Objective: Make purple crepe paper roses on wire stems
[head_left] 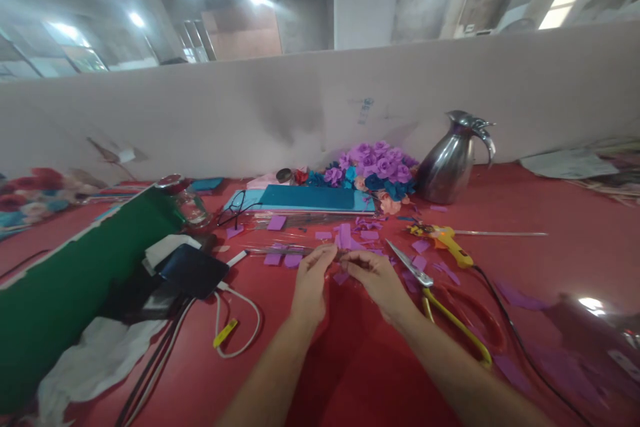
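My left hand [314, 278] and my right hand [373, 278] meet above the red table, fingers pinched together. A purple paper strip [343, 235] rises at their fingertips, and both appear to grip its lower end. What else lies between the fingers is too small to make out. Thin clear-wrapped sticks [270, 251] lie left of my left hand, beside small purple paper squares [293, 260]. Right of my right hand lie large scissors [425, 280] with yellow-and-red handles, blades apart. A yellow glue gun [453, 245] rests beyond them, a long glue stick in its back.
Purple paper flowers [380, 161] are heaped at the back near a metal jug [447, 160]. Blue foam sheets [307, 197] carry eyeglasses [239, 209]. A glass jar [193, 207], a dark power bank [194, 271] with white cable and a green board [90, 293] stand left. A black cord [505, 313] crosses the right.
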### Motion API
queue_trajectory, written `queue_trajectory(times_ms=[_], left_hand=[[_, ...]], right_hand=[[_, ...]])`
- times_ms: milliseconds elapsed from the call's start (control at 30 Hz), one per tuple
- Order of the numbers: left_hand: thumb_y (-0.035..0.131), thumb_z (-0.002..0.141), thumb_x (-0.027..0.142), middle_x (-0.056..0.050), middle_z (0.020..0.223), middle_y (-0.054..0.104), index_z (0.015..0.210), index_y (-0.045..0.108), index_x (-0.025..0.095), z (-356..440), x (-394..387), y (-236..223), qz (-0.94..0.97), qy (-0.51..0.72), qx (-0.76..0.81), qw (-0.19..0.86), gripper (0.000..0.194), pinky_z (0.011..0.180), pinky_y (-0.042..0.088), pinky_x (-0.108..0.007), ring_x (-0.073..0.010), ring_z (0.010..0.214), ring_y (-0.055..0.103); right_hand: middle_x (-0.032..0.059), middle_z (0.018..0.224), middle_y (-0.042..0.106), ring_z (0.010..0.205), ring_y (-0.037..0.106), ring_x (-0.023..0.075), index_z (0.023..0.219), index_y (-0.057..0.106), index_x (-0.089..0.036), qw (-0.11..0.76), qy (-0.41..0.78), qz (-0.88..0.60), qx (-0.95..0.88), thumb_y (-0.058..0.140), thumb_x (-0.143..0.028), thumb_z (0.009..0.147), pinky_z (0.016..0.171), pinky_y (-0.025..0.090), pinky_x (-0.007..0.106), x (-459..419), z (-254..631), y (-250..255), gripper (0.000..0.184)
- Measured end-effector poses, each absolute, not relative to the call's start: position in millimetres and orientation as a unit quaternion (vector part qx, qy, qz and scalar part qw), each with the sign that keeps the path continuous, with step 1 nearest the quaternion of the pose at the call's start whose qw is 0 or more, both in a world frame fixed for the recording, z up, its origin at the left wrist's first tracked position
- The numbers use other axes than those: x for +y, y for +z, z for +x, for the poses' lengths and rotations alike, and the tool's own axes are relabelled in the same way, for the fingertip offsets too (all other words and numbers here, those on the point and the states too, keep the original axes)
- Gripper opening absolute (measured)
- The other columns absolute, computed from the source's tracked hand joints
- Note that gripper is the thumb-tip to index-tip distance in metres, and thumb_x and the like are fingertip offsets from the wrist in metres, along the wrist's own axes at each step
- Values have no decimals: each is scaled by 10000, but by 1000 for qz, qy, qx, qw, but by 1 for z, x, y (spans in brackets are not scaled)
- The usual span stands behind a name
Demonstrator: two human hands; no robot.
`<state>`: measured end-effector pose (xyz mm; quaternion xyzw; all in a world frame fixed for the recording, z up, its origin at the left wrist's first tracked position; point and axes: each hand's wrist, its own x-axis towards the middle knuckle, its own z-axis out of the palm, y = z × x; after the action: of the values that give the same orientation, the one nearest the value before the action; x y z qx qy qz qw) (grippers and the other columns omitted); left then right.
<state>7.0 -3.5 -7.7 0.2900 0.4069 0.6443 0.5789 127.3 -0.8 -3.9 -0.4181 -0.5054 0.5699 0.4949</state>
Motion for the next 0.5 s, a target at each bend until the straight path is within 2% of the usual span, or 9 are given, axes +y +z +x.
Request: queue_trajectory(times_ms=[167,500], left_hand=[[774,636,255,3,682,603,645,694,195,1,0,-14,283,632,401,599,101,623,419,-239,-124,659,525],[770,651,266,17,660,585,635,668,167,1,0,-9,315,620,387,605,144,632,397,-221,-99,634,506]], right_hand=[[12,793,699,771,594,172,767,729,-213,485,580,-399,-519,674,-317,696,756,442,299,0,128,-7,137],[-1,771,698,750,598,162,749,727,-216,474,581,-398,-528,659,-295,699,740,447,285,-1,129,-3,115]])
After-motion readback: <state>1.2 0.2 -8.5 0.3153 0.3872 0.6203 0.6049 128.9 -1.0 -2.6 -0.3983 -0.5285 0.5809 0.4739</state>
